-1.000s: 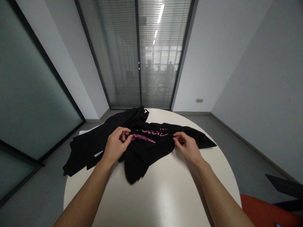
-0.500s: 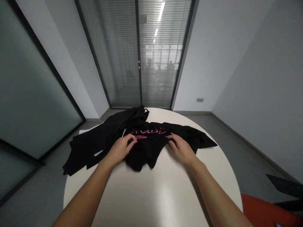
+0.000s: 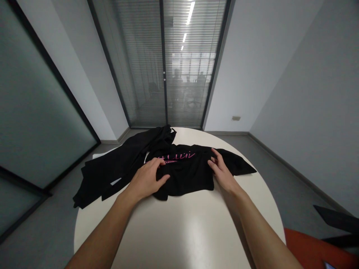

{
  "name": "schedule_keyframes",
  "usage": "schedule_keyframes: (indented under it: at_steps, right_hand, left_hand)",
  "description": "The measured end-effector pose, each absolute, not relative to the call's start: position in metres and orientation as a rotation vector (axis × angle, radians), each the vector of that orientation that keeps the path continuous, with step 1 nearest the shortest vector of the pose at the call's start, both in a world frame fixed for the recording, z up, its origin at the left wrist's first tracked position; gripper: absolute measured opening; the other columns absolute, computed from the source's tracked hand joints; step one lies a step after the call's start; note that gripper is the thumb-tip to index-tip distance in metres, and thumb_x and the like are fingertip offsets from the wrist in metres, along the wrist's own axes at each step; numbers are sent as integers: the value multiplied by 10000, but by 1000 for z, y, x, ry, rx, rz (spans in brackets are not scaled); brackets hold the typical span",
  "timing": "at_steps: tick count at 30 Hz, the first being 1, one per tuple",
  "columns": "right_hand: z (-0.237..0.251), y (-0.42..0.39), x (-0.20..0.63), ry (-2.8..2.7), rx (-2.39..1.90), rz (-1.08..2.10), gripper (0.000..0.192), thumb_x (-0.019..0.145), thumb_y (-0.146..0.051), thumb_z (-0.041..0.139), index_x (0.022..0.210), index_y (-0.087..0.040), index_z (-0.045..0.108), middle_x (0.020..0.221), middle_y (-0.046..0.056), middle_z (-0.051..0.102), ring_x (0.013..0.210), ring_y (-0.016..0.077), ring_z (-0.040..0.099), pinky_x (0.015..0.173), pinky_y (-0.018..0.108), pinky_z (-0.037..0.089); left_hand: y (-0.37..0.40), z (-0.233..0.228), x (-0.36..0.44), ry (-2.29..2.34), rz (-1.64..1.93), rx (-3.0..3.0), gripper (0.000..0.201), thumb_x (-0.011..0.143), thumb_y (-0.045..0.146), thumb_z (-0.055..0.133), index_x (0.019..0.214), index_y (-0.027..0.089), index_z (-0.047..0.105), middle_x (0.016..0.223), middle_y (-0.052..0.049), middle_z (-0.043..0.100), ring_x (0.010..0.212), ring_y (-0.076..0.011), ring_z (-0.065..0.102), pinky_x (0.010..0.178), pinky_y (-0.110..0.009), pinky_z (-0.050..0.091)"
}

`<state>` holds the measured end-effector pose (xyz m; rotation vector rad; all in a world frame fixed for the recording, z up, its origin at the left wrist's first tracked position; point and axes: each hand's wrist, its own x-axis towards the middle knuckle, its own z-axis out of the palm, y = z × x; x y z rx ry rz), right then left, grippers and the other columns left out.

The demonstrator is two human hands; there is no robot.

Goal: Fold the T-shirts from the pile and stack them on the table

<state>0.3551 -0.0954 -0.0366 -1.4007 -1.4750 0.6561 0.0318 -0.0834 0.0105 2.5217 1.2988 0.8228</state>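
A black shirt (image 3: 187, 175) with pink lettering lies across the table, its near edge spread fairly straight toward me. My left hand (image 3: 147, 177) is at the shirt's left part, thumb and fingers apart, with nothing visible gripped. At the right part, my right hand (image 3: 223, 173) touches the cloth, its thumb and fingers also spread. One dark pointed end of the shirt reaches out to the right beyond that hand. Left of it, more black clothing (image 3: 112, 170) lies in a loose heap, with small white patches showing.
All this lies on a round white table (image 3: 179, 231). Beyond its far edge are glass doors with blinds (image 3: 185, 93). A red chair (image 3: 308, 246) stands at the lower right, close to the table's edge. Part of the heap hangs over the left edge.
The shirt's bunched near edge is now flatter and wider. My right hand has moved right. My left hand has opened and come slightly nearer; both have loosened from the cloth.
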Motion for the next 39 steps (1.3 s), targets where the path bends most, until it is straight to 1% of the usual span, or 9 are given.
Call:
schedule_keyframes:
  at_steps: [3, 6, 11, 21, 27, 30, 33, 36, 39]
  right_hand:
    - [-37, -95, 354, -1550, -1370, 581, 755, 903, -447, 601, 1562, -301, 261, 1475, 101, 502, 1361, 258, 485, 1056, 441, 477]
    - [-39, -91, 364, -1473, -1355, 517, 644, 885, -418, 600, 1484, -276, 411, 1384, 116, 583, 1249, 279, 582, 994, 465, 518]
    - [-40, -85, 397, -1165, -1422, 342, 473, 831, -424, 626, 1238, -184, 631, 1009, 111, 723, 866, 242, 671, 811, 417, 552]
    - [-35, -95, 435, -815, -1615, -83, 408, 817, -363, 566, 1126, -140, 713, 1025, 141, 721, 876, 240, 649, 857, 403, 507]
    - [-35, -99, 431, -997, -1729, -155, 410, 872, -308, 455, 1169, -163, 697, 1045, 135, 716, 897, 253, 636, 890, 417, 482]
    - [-27, -103, 423, -1013, -1813, -188, 401, 875, -318, 470, 1166, -176, 706, 1043, 130, 720, 907, 268, 640, 871, 412, 484]
    - [-18, -107, 415, -983, -1942, -211, 386, 873, -339, 499, 1160, -206, 720, 1010, 121, 729, 873, 278, 642, 824, 409, 492]
    - [-12, -109, 409, -975, -2037, -216, 386, 861, -338, 527, 1181, -246, 722, 1015, 105, 732, 873, 285, 643, 797, 404, 496]
    - [-7, -112, 411, -947, -2096, -216, 392, 844, -306, 528, 1168, -253, 742, 1009, 108, 728, 868, 283, 645, 781, 398, 495]
  left_hand:
    - [-82, 3, 25, 1133, 621, 2574, 556, 703, 374, 824, 1180, 250, 565, 1251, -74, 621, 1188, -306, 575, 1033, -431, 440]
    - [-73, -4, 15, 1073, 593, 2568, 457, 755, 303, 791, 1167, 267, 595, 1340, -57, 597, 1254, -277, 556, 1086, -420, 415]
    - [-62, 0, 8, 1095, 797, 2410, 180, 907, 358, 636, 1053, 263, 679, 1181, -32, 704, 1109, -236, 647, 1019, -383, 464]
    - [-65, 13, 5, 1224, 1321, 1753, 317, 834, 504, 617, 890, 193, 596, 702, 14, 605, 646, -147, 567, 618, -250, 455]
    - [-69, 11, 6, 811, 771, 1855, 542, 787, 357, 729, 1291, 215, 585, 1120, -93, 672, 1025, -225, 648, 926, -354, 513]
    - [-73, 12, 9, 747, 591, 2003, 443, 842, 319, 700, 1275, 261, 627, 1434, -93, 534, 1238, -250, 553, 1070, -416, 436]
    - [-78, 14, 13, 779, 485, 2078, 594, 836, 347, 736, 1395, 306, 537, 1529, -64, 445, 1353, -262, 452, 1157, -443, 333]
    - [-82, 16, 19, 799, 478, 2054, 721, 809, 348, 765, 1460, 292, 459, 1313, -64, 587, 1242, -242, 527, 1121, -427, 365]
    - [-86, 21, 20, 792, 517, 1992, 594, 824, 372, 748, 1365, 243, 539, 961, -7, 597, 942, -182, 585, 934, -357, 472]
